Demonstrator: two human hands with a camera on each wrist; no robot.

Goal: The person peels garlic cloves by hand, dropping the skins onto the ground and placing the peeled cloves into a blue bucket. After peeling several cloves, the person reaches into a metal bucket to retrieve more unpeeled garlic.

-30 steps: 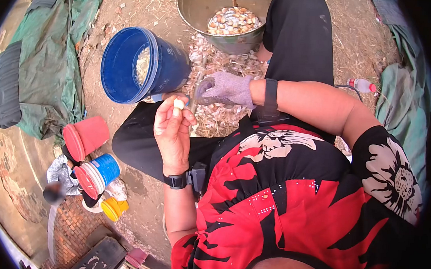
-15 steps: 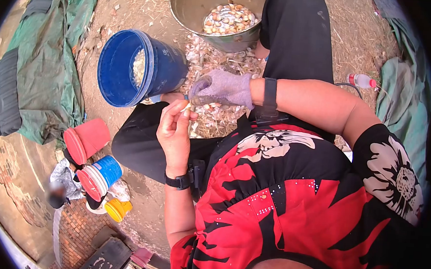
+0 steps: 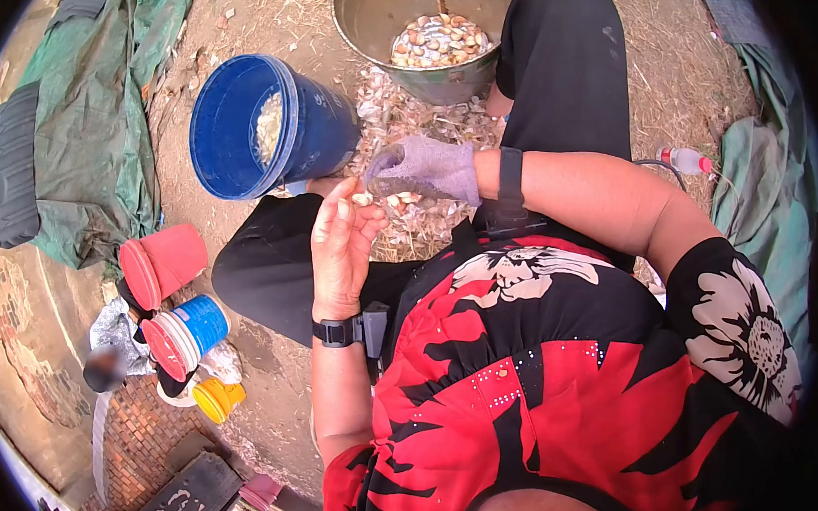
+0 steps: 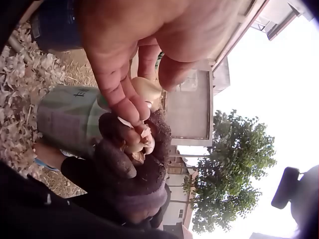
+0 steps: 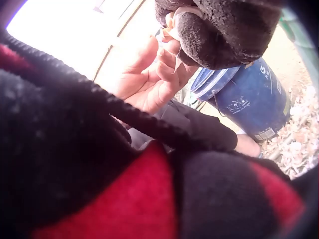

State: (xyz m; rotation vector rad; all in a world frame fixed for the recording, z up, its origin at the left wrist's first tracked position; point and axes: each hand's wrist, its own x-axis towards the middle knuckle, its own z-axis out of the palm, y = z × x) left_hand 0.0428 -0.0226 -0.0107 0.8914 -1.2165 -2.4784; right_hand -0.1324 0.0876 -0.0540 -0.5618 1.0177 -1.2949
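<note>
My bare left hand (image 3: 342, 251) is against the fingertips of my gloved right hand (image 3: 424, 169), in front of my lap. In the left wrist view, a smooth pale clove (image 4: 147, 89) lies between the left thumb and fingers, while other left fingertips touch cloves with papery skin (image 4: 142, 145) in the right hand. The dirty glove (image 4: 134, 167) curls round those cloves. From the right wrist, the glove (image 5: 224, 35) shows dark and crusted, with a bit of skin (image 5: 174, 22) sticking out. Pale cloves (image 3: 269, 127) lie inside the blue bucket (image 3: 327, 133).
A large metal pot (image 3: 372, 19) with unpeeled cloves (image 3: 441, 42) stands beyond the hands. Shed skins (image 3: 390, 100) cover the ground between pot and bucket. Red (image 3: 175, 255) and yellow (image 3: 218, 398) buckets are at the left, near another person. A bottle (image 3: 686, 161) lies right.
My left hand has come right from beside the bucket to the glove, with a pale clove still in its fingers. The right hand has stayed nearly in place.
</note>
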